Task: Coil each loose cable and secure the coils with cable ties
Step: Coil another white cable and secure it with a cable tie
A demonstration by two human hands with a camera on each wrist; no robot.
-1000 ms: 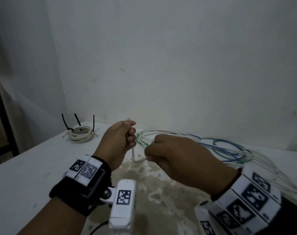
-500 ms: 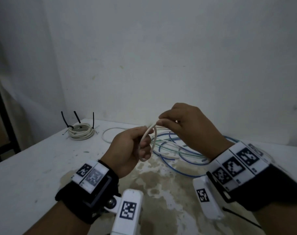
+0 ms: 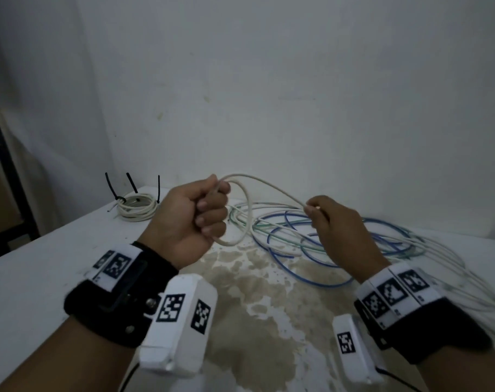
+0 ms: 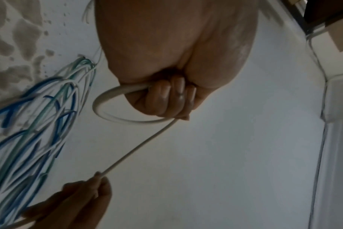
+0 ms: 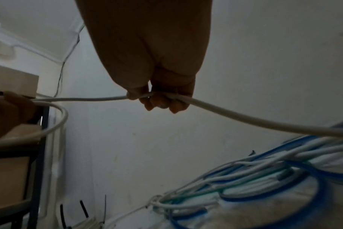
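While the left hand [image 3: 189,219] is curled into a fist around a loop of white cable [image 3: 247,213], the loop hangs out of the fist on the side toward the right hand [image 3: 339,230] and dips just above the stained patch [image 3: 240,292] on the white table [image 3: 42,264]. From the top of the fist the same cable arcs across to the right hand, whose thumb and fingertips pinch it; in the right wrist view it passes under the curled fingers [image 5: 162,102] and trails down toward the tangle of loose cables [image 3: 325,236]. That tangle of blue, green and white strands lies on the table beyond the stained patch, beneath and behind the right hand. Well to the left of the stained patch, near the wall, a coiled white bundle [image 3: 136,207] rests on the table with black cable ties [image 3: 112,185] sticking up from it.
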